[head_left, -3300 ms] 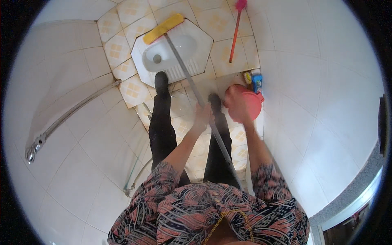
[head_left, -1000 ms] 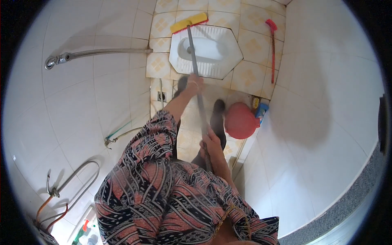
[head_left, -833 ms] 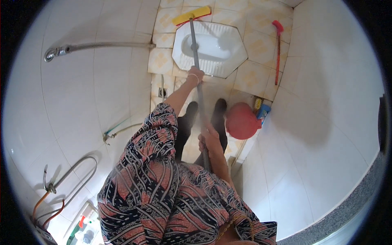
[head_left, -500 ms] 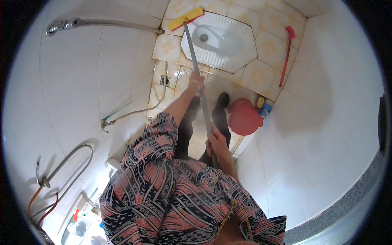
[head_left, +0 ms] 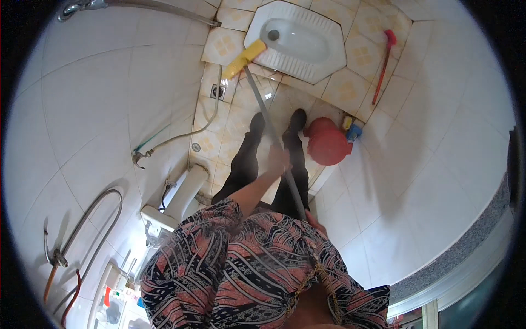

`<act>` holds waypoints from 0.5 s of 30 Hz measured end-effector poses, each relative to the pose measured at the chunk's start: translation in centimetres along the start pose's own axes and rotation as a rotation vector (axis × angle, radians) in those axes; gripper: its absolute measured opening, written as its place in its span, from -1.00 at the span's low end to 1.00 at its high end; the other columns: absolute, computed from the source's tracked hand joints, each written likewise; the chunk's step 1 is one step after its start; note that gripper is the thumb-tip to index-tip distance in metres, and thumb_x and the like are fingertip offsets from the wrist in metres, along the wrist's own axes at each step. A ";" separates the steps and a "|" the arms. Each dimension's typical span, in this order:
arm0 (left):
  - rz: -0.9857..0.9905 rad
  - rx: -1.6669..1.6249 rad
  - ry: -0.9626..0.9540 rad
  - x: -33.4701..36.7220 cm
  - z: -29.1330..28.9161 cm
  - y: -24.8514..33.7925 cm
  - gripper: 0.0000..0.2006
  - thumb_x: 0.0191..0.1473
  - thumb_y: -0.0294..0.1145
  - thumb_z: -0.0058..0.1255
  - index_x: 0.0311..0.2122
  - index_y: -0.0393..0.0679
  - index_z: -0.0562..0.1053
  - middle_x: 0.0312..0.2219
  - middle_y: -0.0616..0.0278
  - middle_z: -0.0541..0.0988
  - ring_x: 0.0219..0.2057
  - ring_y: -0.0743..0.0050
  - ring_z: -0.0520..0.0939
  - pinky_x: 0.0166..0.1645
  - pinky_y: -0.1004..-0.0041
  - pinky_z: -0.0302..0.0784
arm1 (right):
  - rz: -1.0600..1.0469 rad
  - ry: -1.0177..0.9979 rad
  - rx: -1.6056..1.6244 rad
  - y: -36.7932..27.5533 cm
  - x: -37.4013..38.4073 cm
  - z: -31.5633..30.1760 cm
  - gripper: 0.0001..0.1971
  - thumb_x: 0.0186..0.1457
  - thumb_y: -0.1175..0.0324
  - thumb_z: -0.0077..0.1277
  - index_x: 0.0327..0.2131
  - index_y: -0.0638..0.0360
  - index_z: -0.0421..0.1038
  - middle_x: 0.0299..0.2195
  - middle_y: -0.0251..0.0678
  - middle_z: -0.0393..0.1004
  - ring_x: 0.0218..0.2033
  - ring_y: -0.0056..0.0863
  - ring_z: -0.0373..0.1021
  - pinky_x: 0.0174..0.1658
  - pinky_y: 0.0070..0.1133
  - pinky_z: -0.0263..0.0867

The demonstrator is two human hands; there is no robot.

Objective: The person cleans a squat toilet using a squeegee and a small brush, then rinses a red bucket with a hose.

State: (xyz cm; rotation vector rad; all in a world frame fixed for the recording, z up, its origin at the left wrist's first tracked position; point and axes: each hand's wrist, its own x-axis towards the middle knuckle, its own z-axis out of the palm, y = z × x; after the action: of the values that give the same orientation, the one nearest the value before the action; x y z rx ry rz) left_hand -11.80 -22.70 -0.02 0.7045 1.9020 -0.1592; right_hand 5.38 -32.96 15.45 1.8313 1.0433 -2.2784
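Note:
A sponge mop (head_left: pixel 245 58) with a yellow head and a long grey pole slants across the middle of the view. Its head rests at the near left corner of the white squat toilet (head_left: pixel 298 41). Partway down the pole, my left hand (head_left: pixel 279 158) is wrapped round it, slightly blurred. Close to my waist, my right hand (head_left: pixel 316 223) holds the pole's lower end, its fingers partly hidden by my patterned top. My feet in dark shoes stand on the tiles below the toilet step.
On the right stands a red bucket (head_left: pixel 327 143) beside a blue packet (head_left: pixel 354 133). A red brush (head_left: pixel 384 66) leans by the right wall. At left, a hose (head_left: pixel 193 133) runs from a wall tap (head_left: pixel 141 157) to the floor drain (head_left: pixel 217 91). A white washbasin pedestal (head_left: pixel 187 192) is lower left.
The mop head has come back toward me, from the toilet's far left to its near left corner. Both hands have drawn the pole nearer my body.

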 end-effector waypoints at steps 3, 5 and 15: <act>0.215 0.200 -0.004 4.7 -3.6 0.9 -0.84 -0.26 -0.24 -0.10 -0.57 -0.06 0.43 -0.64 0.23 0.42 -0.50 0.36 0.43 -0.41 0.42 0.25 | 0.131 -0.018 0.313 -8.1 2.6 -0.3 -0.53 -0.04 0.36 -0.27 0.00 -0.06 -0.06 -0.53 -0.44 0.25 -0.57 -0.71 0.15 -0.47 -0.79 0.12; 0.280 0.333 0.100 6.5 -5.2 1.3 -0.85 -0.25 -0.25 -0.13 -0.61 -0.05 0.45 -0.67 0.26 0.41 -0.51 0.38 0.42 -0.42 0.44 0.25 | 0.372 -0.079 0.486 -11.1 4.5 0.6 -0.54 -0.04 0.36 -0.27 0.00 -0.06 -0.06 -0.52 -0.44 0.25 -0.57 -0.71 0.14 -0.48 -0.80 0.11; 0.123 0.139 -0.184 -2.5 0.8 2.4 -0.74 -0.23 -0.35 -0.11 -0.40 -0.32 0.33 -0.32 -0.07 0.36 -0.26 0.08 0.37 -0.21 0.27 0.25 | -0.027 0.052 0.284 -1.3 -2.1 -0.4 -0.56 0.01 0.35 -0.32 0.01 0.07 -0.09 -0.47 -0.44 0.22 -0.54 -0.70 0.13 -0.45 -0.80 0.11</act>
State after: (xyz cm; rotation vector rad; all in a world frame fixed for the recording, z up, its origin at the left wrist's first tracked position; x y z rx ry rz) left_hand -9.15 -22.05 2.34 0.8691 1.6790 -0.2712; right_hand 5.81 -32.54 17.89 1.9954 0.7877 -2.5184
